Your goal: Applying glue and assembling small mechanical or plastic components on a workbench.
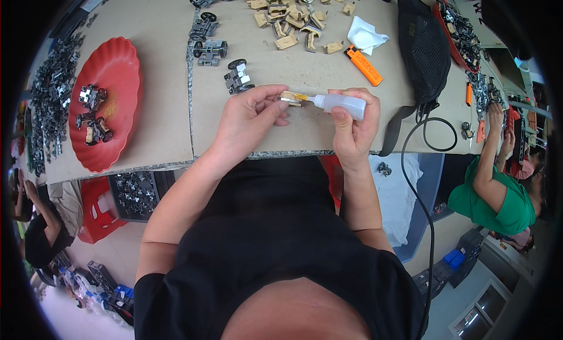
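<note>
The left hand (253, 114) pinches a small tan car part (291, 97) between thumb and fingers above the front of the worktable (164, 76), while the right hand (356, 126) grips a whitish squeeze bottle (346, 105), its yellowish nozzle (304, 98) pointed left at the part (whether they touch, I cannot tell). A toy car chassis (237, 76) sits just beyond the left hand.

Flat beige worktable (161, 114) with a visible seam. Directly on it, left to right: heap of small dark-grey metallic-looking parts (51, 102); red scalloped dish (135, 99); silver-and-black wheeled chassis (209, 51) in a rough column; loose heap of small tan-and-silver pieces (287, 42); crumpled white tissue (365, 35); elongated orange implement (366, 68), dark-ended; black perforated strapped article (423, 50)
</note>
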Demonstrator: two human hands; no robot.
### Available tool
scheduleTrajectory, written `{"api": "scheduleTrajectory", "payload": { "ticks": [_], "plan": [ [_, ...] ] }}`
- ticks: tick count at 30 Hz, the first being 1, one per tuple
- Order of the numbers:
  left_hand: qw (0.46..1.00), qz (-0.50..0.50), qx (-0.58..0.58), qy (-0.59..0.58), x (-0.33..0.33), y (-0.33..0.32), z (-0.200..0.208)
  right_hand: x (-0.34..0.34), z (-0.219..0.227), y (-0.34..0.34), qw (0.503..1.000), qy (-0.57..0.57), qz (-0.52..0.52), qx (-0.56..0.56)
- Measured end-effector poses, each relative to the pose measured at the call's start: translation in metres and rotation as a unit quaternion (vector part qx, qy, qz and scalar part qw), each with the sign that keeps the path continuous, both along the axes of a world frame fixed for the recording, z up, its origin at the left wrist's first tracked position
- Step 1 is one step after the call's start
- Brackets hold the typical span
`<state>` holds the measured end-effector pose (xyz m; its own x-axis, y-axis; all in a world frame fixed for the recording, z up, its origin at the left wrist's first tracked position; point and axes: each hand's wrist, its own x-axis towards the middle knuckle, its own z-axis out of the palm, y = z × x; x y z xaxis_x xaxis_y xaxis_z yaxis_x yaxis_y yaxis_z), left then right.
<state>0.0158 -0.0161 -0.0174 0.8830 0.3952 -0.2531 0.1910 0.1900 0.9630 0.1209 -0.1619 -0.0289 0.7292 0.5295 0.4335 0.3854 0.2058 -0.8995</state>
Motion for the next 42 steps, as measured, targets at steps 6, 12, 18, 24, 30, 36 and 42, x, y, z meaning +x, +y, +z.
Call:
{"api": "scheduleTrajectory", "payload": {
  "ticks": [6,12,18,24,30,36,42],
  "plan": [
    [1.0,0.002,0.0,0.0,0.0,-0.001,0.0,0.001,-0.002,0.0,1.0,-0.019,-0.01,-0.002],
    [1.0,0.0,0.001,0.002,0.0,0.0,0.001,0.0,0.001,0.001,1.0,-0.004,-0.004,0.004],
    [1.0,-0.004,0.005,-0.006,-0.001,0.0,-0.001,0.001,0.0,-0.001,1.0,-0.005,-0.004,-0.009],
    [1.0,0.002,0.001,-0.006,0.0,0.0,-0.003,0.003,-0.003,-0.002,0.999,-0.039,-0.005,-0.026],
    [1.0,0.013,-0.01,-0.003,0.0,0.0,-0.002,0.002,-0.002,-0.001,1.0,-0.024,-0.016,-0.009],
    [0.999,0.026,-0.017,-0.015,0.0,0.0,-0.002,0.002,0.001,-0.001,1.0,-0.014,0.0,-0.015],
    [1.0,0.009,-0.013,-0.015,0.0,0.0,-0.001,0.019,0.0,0.0,0.945,0.225,0.044,0.232]
  ]
}}
